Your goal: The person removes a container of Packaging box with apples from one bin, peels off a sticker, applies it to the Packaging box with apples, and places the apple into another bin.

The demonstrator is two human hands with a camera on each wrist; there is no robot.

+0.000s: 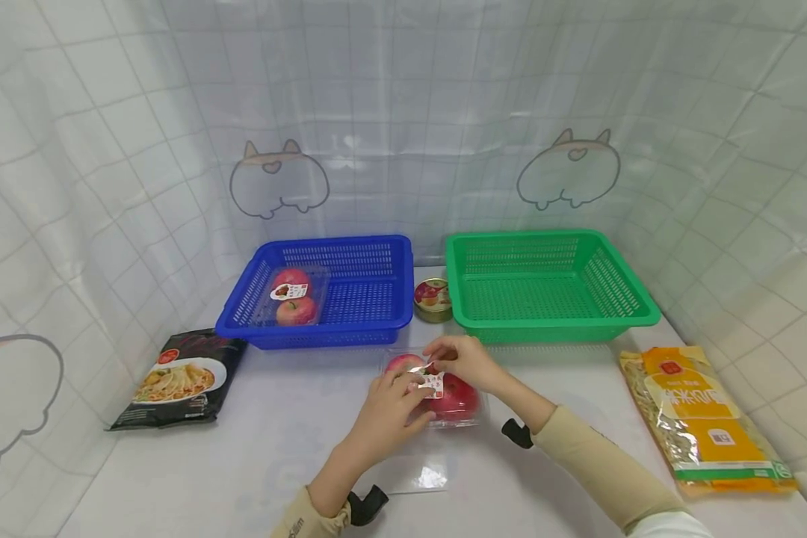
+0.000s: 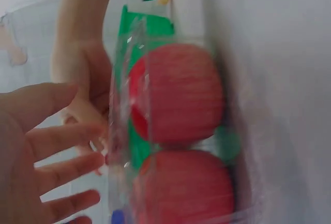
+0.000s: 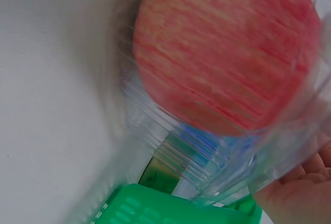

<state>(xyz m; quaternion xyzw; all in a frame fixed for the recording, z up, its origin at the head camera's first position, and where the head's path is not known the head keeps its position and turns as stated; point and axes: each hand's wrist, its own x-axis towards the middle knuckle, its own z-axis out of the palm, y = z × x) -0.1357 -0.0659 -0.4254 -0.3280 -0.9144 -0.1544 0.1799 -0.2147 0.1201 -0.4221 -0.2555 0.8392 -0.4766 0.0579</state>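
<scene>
A clear plastic box of apples (image 1: 459,400) stands on the table between the hands, with a white printed label (image 1: 432,387) on its lid. Over the lid's left side, my left hand (image 1: 391,403) lies with its fingers spread and fairly straight. From the right, my right hand (image 1: 467,362) reaches over the lid and pinches the label's upper edge between thumb and finger. In the left wrist view, two red apples (image 2: 178,94) show through the box's side. An apple (image 3: 227,53) fills much of the right wrist view, and the right fingertips are hidden there.
Behind stand a blue basket (image 1: 336,335) holding another labelled apple box (image 1: 297,299), a green basket (image 1: 545,329), and a round tin (image 1: 433,300) between them. A black noodle packet (image 1: 178,381) lies at left. A yellow food packet (image 1: 702,422) lies at right.
</scene>
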